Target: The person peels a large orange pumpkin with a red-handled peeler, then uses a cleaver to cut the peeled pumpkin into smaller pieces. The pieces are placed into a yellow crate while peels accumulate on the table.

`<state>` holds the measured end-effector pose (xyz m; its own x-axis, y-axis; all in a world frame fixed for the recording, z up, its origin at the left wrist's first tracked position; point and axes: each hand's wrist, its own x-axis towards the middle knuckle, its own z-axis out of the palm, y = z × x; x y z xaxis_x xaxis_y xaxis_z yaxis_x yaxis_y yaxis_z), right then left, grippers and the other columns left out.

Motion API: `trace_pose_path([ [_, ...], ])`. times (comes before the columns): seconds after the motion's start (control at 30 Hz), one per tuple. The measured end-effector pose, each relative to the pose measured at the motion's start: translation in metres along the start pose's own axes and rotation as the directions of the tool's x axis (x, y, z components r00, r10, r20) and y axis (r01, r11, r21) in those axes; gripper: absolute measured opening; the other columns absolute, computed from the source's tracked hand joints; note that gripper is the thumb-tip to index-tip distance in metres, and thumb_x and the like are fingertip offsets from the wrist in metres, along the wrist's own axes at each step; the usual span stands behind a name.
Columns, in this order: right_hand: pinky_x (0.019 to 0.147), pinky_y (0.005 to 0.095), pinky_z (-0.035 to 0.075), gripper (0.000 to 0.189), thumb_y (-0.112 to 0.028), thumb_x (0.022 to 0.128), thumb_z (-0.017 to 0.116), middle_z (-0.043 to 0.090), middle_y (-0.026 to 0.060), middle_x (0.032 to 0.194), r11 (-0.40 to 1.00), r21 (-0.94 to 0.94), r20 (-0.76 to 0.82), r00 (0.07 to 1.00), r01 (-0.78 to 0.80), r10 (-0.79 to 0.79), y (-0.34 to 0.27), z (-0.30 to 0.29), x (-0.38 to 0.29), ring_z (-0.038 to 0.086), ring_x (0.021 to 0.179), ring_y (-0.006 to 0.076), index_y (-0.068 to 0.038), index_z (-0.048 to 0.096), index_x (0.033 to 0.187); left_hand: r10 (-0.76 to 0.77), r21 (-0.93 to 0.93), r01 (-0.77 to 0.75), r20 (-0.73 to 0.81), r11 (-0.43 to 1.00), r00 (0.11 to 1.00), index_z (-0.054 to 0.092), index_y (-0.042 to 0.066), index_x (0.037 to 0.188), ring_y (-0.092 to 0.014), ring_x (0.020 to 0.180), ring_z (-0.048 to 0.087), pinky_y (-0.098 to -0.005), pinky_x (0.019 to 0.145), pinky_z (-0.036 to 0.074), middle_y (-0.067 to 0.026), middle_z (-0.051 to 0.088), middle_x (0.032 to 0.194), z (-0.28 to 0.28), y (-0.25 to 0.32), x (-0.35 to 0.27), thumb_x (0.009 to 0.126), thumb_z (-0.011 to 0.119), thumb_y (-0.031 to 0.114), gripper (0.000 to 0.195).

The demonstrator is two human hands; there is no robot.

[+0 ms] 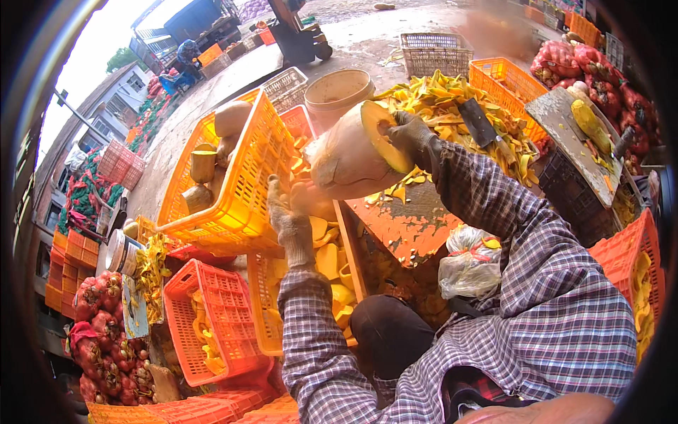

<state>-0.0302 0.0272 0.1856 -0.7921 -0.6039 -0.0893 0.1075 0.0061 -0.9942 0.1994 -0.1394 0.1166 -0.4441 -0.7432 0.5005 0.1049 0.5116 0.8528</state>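
Note:
My right hand (416,139), in a dark glove, grips a large tan squash (347,151) by its cut end, where an orange ring of flesh surrounds the hollow. The squash is held tilted above a worn orange board (408,222). My left hand (288,222), in a dirty knitted glove, is below the squash's left end, beside the wall of a yellow plastic crate (254,175). Its fingers are apart; a blurred patch hides whether they touch the crate. Squash pieces (203,165) lie inside that crate. Beneath my left wrist, another crate (265,312) contains peeled orange squash pieces (331,265).
A cleaver (479,124) rests on heaped peelings (445,100). Behind the squash stands a round bucket (339,90). A tied plastic bag (469,265) is near my lap. Red crates (228,318) stand at left, with onion-filled net bags (108,339) beyond. A forklift (302,32) is farther off.

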Motion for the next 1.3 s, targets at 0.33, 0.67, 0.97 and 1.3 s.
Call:
trace_pose_path([
  [0.33,0.104,0.0351,0.043,0.075,-0.029,0.076,0.072,0.054,0.0236,0.132,0.842,-0.507,0.037,0.972,-0.183,0.233,0.127,-0.101,-0.058,0.054,0.122,0.0326,-0.002,0.044,0.14,-0.691,-0.404,0.909,0.627,0.107,0.36,0.045,0.01,0.139,-0.031,0.122,0.051,-0.0476,0.103,0.044,-0.0119,0.05,0.138,0.139,-0.007,-0.102,0.095,0.047,0.052,0.061],
  [0.67,0.075,0.0271,0.051,0.039,-0.011,0.09,0.059,0.064,0.0074,0.104,0.947,-0.043,0.093,0.943,-0.318,0.32,0.206,-0.137,-0.041,0.062,0.087,0.0132,0.001,0.053,0.126,-0.72,-0.371,0.858,0.478,0.354,0.503,0.052,0.001,0.132,-0.024,0.102,0.064,-0.0358,0.08,0.058,-0.0131,0.062,0.123,0.121,-0.035,-0.114,0.098,0.051,0.018,0.038],
  [0.97,0.067,0.0278,0.053,0.041,-0.028,0.096,0.059,0.067,0.0093,0.096,0.891,0.074,0.117,0.892,-0.447,0.437,0.234,-0.163,-0.032,0.064,0.08,0.0142,0.006,0.057,0.117,-0.715,-0.231,0.819,0.402,0.525,0.572,0.057,0.008,0.123,-0.022,0.1,0.061,-0.0439,0.082,0.055,-0.0064,0.064,0.107,0.144,-0.021,-0.113,0.096,0.055,0.029,0.034],
  [1.3,0.094,0.0398,0.049,0.043,-0.04,0.093,0.054,0.064,0.0233,0.116,0.516,-0.849,0.1,0.922,-0.117,0.374,0.191,-0.195,-0.045,0.063,0.111,0.0305,-0.009,0.063,0.121,-0.703,-0.272,0.809,0.4,0.521,0.588,0.053,0.014,0.128,-0.023,0.103,0.06,-0.0445,0.077,0.054,-0.0054,0.06,0.116,0.161,-0.013,-0.122,0.095,0.056,0.029,0.037],
])
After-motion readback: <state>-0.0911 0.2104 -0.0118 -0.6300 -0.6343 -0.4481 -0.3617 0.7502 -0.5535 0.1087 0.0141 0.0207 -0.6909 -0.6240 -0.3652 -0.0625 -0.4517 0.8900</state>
